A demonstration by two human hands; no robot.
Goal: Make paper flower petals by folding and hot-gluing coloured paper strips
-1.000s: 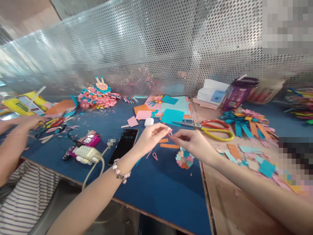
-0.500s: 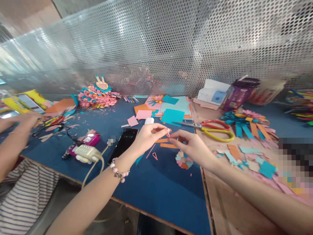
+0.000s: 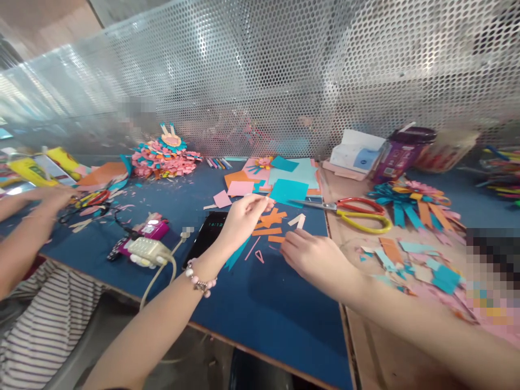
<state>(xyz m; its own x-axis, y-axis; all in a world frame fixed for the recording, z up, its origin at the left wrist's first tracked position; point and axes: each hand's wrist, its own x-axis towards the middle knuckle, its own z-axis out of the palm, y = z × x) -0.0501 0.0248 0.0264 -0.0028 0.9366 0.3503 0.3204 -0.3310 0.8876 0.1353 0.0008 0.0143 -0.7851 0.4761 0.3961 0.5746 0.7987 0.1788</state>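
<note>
My left hand (image 3: 247, 215), with a beaded bracelet (image 3: 202, 283) at the wrist, is closed in a pinch beside a teal paper square (image 3: 288, 193). What its fingertips hold is too small to make out. Lower on the blue table my right hand (image 3: 312, 261) is turned down with curled fingers. It covers the spot where a round paper piece lay, and its grasp is hidden. Orange paper strips (image 3: 271, 218) and a folded cream strip (image 3: 298, 221) lie between the hands. Closer in are a thin pink strip (image 3: 252, 248) and a pink paper loop (image 3: 259, 256).
Scissors (image 3: 345, 209) with red and yellow handles lie right of the paper sheets. A phone (image 3: 205, 238) and a power strip (image 3: 148, 250) are on the left. Paper flowers (image 3: 410, 203) and scraps (image 3: 422, 268) cover the right board. Another person's arm (image 3: 30, 233) reaches in at left.
My right hand has moved away from my left, down toward me over the round paper piece, which is now hidden. My left hand has shifted slightly up, still pinched. The folded cream strip has come into view.
</note>
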